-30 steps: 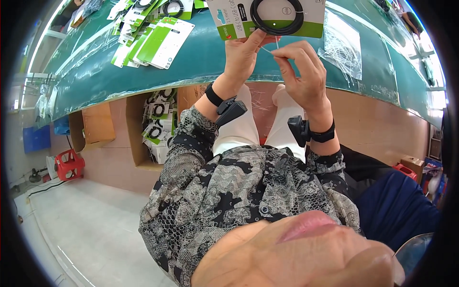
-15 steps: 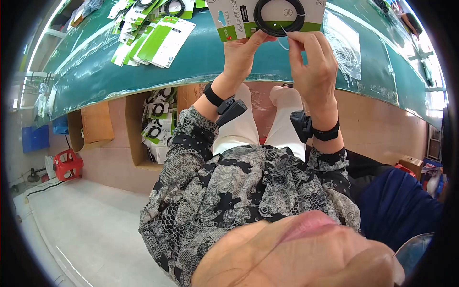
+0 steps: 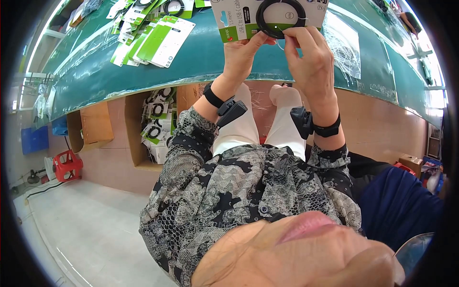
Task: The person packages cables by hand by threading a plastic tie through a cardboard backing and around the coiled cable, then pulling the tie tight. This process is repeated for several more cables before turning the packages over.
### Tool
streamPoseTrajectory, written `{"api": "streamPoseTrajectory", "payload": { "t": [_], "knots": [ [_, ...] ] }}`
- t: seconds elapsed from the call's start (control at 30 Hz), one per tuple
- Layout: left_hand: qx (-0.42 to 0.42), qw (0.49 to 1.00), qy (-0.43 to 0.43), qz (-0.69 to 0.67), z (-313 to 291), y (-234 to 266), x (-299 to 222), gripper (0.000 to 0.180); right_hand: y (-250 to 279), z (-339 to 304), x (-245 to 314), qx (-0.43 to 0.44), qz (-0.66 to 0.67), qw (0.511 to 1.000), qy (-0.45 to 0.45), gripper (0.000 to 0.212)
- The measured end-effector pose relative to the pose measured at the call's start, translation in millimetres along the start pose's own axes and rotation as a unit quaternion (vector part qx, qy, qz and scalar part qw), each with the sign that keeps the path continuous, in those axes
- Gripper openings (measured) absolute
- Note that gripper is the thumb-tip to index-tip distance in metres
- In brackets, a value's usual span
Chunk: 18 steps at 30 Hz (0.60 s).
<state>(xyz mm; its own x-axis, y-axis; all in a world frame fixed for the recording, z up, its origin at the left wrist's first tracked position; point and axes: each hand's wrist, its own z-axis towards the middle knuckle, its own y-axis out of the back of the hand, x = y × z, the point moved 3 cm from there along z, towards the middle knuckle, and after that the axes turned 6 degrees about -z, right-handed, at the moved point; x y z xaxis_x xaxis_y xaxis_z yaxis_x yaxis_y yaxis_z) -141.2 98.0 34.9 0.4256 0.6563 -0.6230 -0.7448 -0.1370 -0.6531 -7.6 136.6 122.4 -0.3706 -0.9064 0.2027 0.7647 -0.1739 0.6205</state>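
Observation:
A white and green backing card (image 3: 227, 10) with a coiled black cable (image 3: 261, 20) on its front is held up over the near edge of the table. My left hand (image 3: 239, 60) grips the card's lower edge, its thumb lying in front just below the coil. At the coil's lower right, the thumb and fingers of my right hand (image 3: 311, 60) are pinched together; what lies between the fingertips is hidden. A thin white tie (image 3: 281, 45) loops out under the card between both hands.
Several carded cables (image 3: 167, 40) lie in an overlapping pile on the green table (image 3: 201, 57), at the left. Thin clear strands (image 3: 349, 52) lie at the right. Below the table stand a carton (image 3: 136, 129) of packaged cables and a red stool-like object (image 3: 67, 165).
My right fingertips have moved slightly onto the coil's lower right edge. The white strand seen at them before no longer shows there. The card has shifted slightly; my left hand keeps its grip.

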Motion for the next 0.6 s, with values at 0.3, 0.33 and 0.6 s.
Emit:
{"api": "streamPoseTrajectory", "payload": {
  "t": [0.3, 0.33, 0.6],
  "knots": [
    [0.0, 0.999, -0.025, 0.031, -1.2, 2.6, 0.4, 0.022, 0.0, 1.5, 1.2, 0.014, -0.006, 1.0, -0.004, 0.008],
    [0.004, 0.999, -0.032, 0.032, -1.6, 2.1, -0.1, 0.022, -0.3, 1.5, 1.5, 0.014, -0.006, 1.0, -0.003, 0.008],
    [0.02, 0.996, -0.062, 0.057, -3.1, 1.6, -5.3, 0.023, -1.1, 1.8, 4.8, 0.018, -0.007, 1.0, -0.007, 0.008]
  ]
}}
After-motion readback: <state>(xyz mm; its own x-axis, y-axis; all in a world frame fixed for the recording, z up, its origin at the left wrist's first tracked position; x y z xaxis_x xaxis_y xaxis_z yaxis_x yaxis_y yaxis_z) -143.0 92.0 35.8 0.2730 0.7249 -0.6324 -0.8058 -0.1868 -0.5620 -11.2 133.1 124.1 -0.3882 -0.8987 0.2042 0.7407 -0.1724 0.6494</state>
